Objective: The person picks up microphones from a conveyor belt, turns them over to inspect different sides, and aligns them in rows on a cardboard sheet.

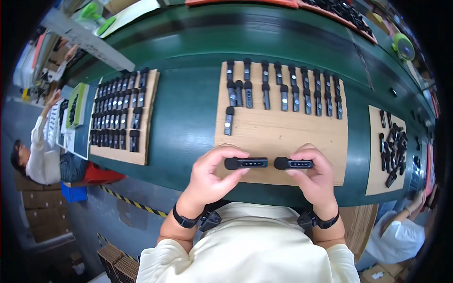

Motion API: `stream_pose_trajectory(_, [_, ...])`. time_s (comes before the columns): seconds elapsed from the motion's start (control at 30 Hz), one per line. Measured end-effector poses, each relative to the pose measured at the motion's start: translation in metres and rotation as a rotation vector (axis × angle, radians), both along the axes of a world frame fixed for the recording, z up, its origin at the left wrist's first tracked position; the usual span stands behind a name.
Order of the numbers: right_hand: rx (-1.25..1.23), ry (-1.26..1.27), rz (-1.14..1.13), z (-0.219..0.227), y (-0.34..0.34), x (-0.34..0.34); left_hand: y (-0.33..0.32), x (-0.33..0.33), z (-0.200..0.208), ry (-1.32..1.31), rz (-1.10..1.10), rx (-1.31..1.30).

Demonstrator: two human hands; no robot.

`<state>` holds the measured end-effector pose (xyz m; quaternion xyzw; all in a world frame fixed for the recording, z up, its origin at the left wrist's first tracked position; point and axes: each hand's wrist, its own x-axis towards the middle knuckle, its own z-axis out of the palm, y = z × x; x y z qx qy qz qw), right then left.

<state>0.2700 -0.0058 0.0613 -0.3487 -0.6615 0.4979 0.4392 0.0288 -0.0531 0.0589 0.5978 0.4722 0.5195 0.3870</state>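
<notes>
My left hand (207,173) pinches a small black clip-on wireless microphone (254,162) between thumb and fingers, its foam tip toward my palm. In my right hand (317,175) is a second black microphone (300,164), its foam tip pointing left. Both are held level, a small gap apart, with their small marked faces turned up. They are over the near part of a cardboard sheet (278,134). Beyond my hands, rows of similar foam-tipped microphones (284,99) lie on that sheet, and a single one (229,121) lies at its left.
The green table (181,104) carries another cardboard sheet (150,113) with microphone rows at left. A third sheet (375,181) at right holds a loose pile of them. An orange tray (306,5) stands at the back. Workers sit at left (42,155) and right (396,238).
</notes>
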Motion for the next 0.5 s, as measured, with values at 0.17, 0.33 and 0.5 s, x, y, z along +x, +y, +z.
stream_pose_trajectory(0.17, [0.012, -0.014, 0.023, -0.002, 0.002, -0.003, 0.01, -0.001, -0.007, 0.009, -0.036, 0.081])
stream_pose_trajectory(0.33, [0.093, -0.048, 0.045, -0.003, 0.007, -0.004, 0.015, -0.001, -0.008, -0.013, -0.072, 0.061])
stream_pose_trajectory(0.5, [0.202, -0.093, 0.036, -0.002, 0.012, -0.004, 0.021, -0.002, -0.008, -0.058, -0.119, 0.043])
